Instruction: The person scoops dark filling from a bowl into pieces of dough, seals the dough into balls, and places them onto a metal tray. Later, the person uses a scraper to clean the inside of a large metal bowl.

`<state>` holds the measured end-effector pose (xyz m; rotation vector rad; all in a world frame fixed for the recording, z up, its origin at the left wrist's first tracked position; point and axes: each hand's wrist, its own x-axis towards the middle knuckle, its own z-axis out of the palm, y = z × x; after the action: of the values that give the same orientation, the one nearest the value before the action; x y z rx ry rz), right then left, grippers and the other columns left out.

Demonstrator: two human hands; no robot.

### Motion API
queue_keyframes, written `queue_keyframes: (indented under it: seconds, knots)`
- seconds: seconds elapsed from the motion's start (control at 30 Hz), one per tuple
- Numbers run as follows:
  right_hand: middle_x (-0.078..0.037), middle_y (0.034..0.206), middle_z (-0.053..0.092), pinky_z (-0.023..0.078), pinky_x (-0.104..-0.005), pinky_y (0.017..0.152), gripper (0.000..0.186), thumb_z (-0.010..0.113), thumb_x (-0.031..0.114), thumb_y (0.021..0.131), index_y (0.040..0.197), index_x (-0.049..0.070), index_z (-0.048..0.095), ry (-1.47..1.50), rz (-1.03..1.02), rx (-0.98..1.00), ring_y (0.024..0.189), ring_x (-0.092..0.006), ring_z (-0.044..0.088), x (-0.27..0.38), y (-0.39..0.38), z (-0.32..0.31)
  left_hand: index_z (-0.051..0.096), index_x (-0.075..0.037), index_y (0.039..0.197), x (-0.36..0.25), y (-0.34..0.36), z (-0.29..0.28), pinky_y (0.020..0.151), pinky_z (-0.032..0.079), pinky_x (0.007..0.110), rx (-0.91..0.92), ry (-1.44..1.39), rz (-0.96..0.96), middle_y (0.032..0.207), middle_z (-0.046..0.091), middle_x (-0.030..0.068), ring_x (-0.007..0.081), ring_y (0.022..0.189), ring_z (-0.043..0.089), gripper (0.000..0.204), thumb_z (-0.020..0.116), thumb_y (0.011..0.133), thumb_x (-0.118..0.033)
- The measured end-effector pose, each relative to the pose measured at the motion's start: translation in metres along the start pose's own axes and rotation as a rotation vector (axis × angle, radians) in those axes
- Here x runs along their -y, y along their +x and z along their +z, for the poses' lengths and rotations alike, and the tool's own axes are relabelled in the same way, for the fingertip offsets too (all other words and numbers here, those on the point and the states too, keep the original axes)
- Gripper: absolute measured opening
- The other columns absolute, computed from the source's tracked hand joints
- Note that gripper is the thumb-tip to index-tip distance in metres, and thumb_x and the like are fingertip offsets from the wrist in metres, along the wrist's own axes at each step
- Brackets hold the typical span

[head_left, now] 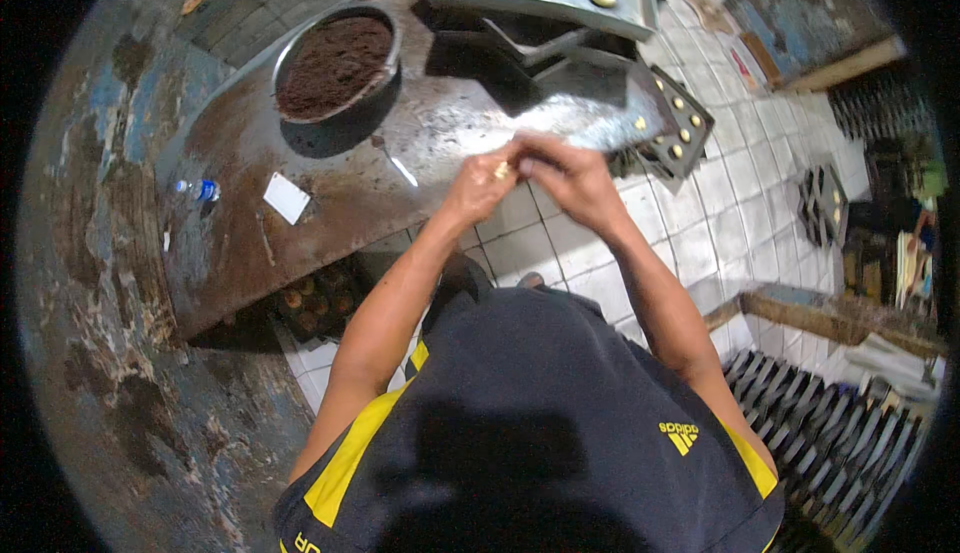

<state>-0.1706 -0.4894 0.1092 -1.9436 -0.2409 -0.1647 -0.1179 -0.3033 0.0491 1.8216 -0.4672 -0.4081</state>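
My left hand (483, 186) is closed on a small pale piece of dough (501, 170) above the front edge of the worn metal table (255, 263). My right hand (570, 178) meets it with curled, slightly blurred fingers over the left fingertips; what these hold, if anything, is hidden. Left of my hands lie a thin pale utensil (403, 170) and a white flat rectangle (287, 198). A large bowl of dark crumbly mixture (335, 63) stands behind them. A small pale dough bit (640, 123) lies to the right.
A tray (540, 3) with several pale rounds stands at the back, above stacked dark trays (683, 158). A bottle (198, 190) lies at the left by a stained wall (90, 283). Tiled floor (620, 253) runs below; slatted dark racks or trays (820, 443) fill the lower right.
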Motion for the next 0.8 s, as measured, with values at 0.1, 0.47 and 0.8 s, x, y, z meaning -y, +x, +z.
queue_keyframes:
  seconds: [0.1, 0.47, 0.8]
  knots:
    - [-0.012, 0.108, 0.073, 0.053, -0.0319, 0.090, 0.045, 0.073, 0.011, 0.089, 0.130, -0.002, 0.059, 0.251, 0.143, -0.217, 0.103, -0.0171, 0.067, -0.017, 0.001, -0.033, 0.060, -0.008, 0.139, -0.007, 0.008, 0.020, 0.093, 0.051, 0.033, -0.102, 0.113, 0.275, 0.119, 0.071, 0.0156, 0.0231, 0.104, 0.067, 0.049, 0.065, 0.094, -0.029]
    - [-0.018, 0.113, 0.070, 0.054, -0.0408, 0.088, 0.036, 0.073, 0.016, 0.087, 0.117, -0.002, 0.065, 0.118, -0.034, -0.334, 0.101, -0.0331, 0.070, -0.028, 0.058, -0.040, 0.060, -0.008, 0.139, -0.048, 0.060, 0.007, 0.099, 0.046, 0.031, 0.059, -0.347, -0.304, 0.128, 0.064, 0.0095, 0.0149, 0.115, 0.058, 0.051, 0.055, 0.103, -0.043]
    - [-0.001, 0.094, 0.065, 0.046, -0.0269, 0.072, 0.041, 0.056, 0.042, 0.104, 0.110, 0.004, 0.066, 0.721, 0.743, 0.057, 0.082, -0.0095, 0.058, -0.052, 0.202, -0.049, 0.053, -0.002, 0.145, -0.056, 0.211, -0.026, 0.108, 0.040, 0.032, -0.141, -0.601, 0.056, 0.149, 0.050, 0.0118, 0.0184, 0.132, 0.048, 0.065, 0.039, 0.107, -0.054]
